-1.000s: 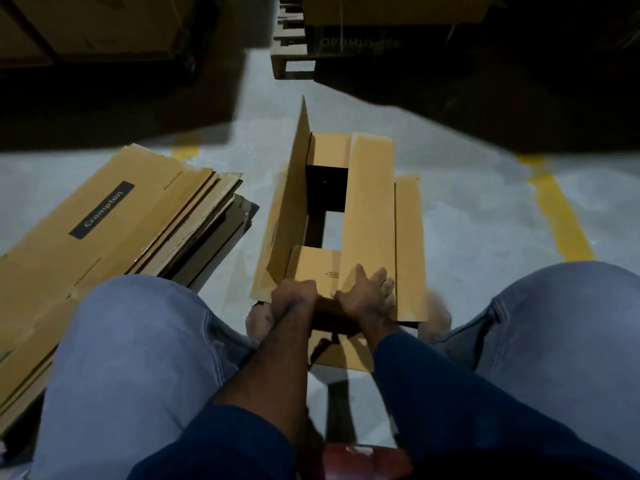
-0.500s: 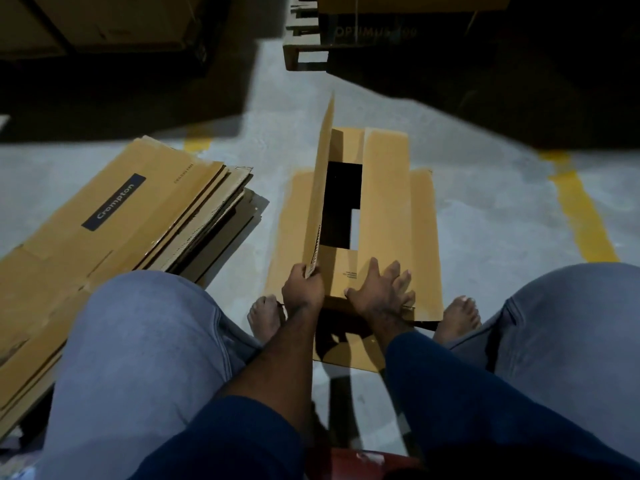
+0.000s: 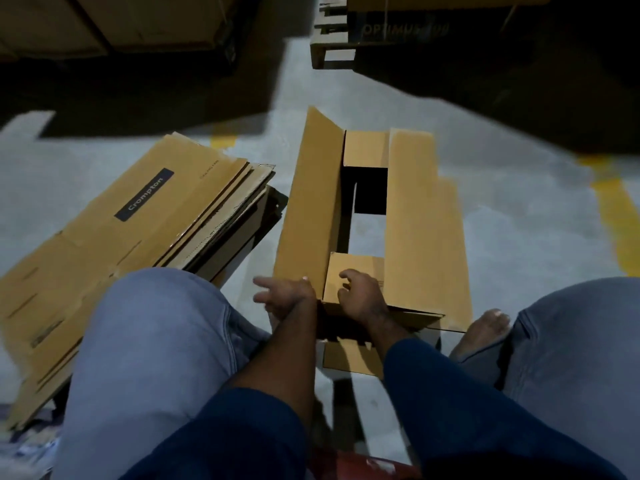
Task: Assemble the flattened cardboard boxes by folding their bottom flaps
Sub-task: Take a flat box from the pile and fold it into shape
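A: Hands?
B: My left hand (image 3: pixel 287 297) lies open against the raised side flap (image 3: pixel 311 209), steadying it I think; my right hand (image 3: pixel 360 297) curls on the near flap (image 3: pixel 356 271), grip unclear
A: And the box (image 3: pixel 446 244)?
B: On the floor (image 3: pixel 536 220), near corner beside my right foot (image 3: pixel 485 327); flat stack (image 3: pixel 138 233) to its left

A grey concrete floor (image 3: pixel 519 209) with a yellow painted line (image 3: pixel 620 216) on the right and a shorter yellow mark (image 3: pixel 223 142) farther back. On the left, a stack (image 3: pixel 138 244) of flattened cardboard boxes lies slightly fanned, the top one labelled "Crompton". Just beside it in the middle stands a long open box (image 3: pixel 415 220), flaps up. A bare foot (image 3: pixel 485 327) rests at its near right corner. A wooden pallet (image 3: pixel 329 46) sits in the shadows behind.
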Available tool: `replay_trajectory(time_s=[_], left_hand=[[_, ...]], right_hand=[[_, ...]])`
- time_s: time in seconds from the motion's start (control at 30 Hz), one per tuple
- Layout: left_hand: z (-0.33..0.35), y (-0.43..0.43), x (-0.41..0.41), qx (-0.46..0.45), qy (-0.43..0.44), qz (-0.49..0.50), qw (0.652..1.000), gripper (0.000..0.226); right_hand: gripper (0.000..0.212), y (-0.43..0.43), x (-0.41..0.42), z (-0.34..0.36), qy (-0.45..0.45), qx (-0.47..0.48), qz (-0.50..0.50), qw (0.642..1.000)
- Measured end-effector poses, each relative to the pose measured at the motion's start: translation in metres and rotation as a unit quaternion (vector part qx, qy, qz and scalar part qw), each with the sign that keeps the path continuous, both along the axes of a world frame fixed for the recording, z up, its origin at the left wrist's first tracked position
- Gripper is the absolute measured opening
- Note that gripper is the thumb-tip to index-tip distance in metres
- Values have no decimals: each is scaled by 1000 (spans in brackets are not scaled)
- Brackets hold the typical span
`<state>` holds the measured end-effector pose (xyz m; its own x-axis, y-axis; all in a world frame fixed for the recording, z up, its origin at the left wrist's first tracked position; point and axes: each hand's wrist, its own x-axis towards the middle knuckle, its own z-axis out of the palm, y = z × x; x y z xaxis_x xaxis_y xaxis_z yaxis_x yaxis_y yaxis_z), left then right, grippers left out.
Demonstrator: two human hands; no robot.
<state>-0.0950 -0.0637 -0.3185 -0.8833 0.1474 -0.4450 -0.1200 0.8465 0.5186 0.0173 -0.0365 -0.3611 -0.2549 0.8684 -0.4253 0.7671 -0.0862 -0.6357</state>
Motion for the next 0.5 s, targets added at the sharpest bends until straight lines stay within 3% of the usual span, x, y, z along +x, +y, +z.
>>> replay_trajectory(time_s=[0.1, 0.17, 0.23, 0.33, 0.43, 0.5], left_hand=[[-10, 14, -11, -75, 235, -179, 952, 98], [-14, 33, -20, -106, 267, -287, 914, 76], [-19, 50, -26, -145, 203, -367, 896, 50], [-32, 60, -28, -195, 46, -395, 896, 58], [-43, 65, -16, -181, 18, -457, 871, 39], [-46, 70, -12, -160, 38, -455, 875, 25]], right_hand=[[45, 10, -3, -1, 27, 0, -10, 1000], [42, 22, -5, -2, 42, 3, -21, 999], [39, 34, -9, -1, 62, -2, -43, 997], [39, 55, -22, -3, 70, -1, -32, 997], [40, 75, -36, -6, 52, 2, -21, 998], [38, 86, -45, -10, 44, 4, -35, 998]])
